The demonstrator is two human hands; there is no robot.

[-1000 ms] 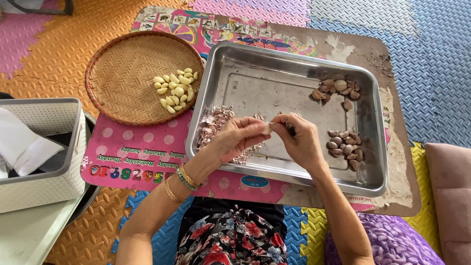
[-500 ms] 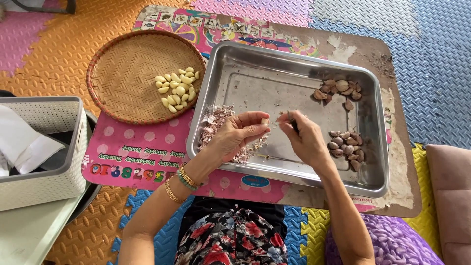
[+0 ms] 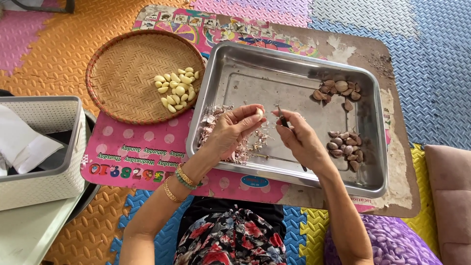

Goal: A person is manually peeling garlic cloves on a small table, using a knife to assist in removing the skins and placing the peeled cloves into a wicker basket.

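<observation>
My left hand (image 3: 231,131) pinches a pale peeled garlic clove (image 3: 259,112) at its fingertips, over the near left part of a steel tray (image 3: 230,64). My right hand (image 3: 300,138) grips a small dark-bladed knife (image 3: 282,116) just to the right of the clove, a short gap apart from it. Under my left hand lies a heap of papery garlic skins (image 3: 216,122). Two groups of unpeeled brown cloves sit in the tray's right side, one at the far end (image 3: 338,91) and one nearer (image 3: 346,147).
A round woven basket (image 3: 122,73) at the left holds several peeled cloves (image 3: 176,88). The tray and basket rest on a low board with a pink mat (image 3: 137,152). A white plastic bin (image 3: 44,147) stands at the far left. Foam floor tiles surround everything.
My hands have drawn slightly apart, and my left hand has turned so the peeled clove shows at its fingertips. The tray and basket have stayed put.
</observation>
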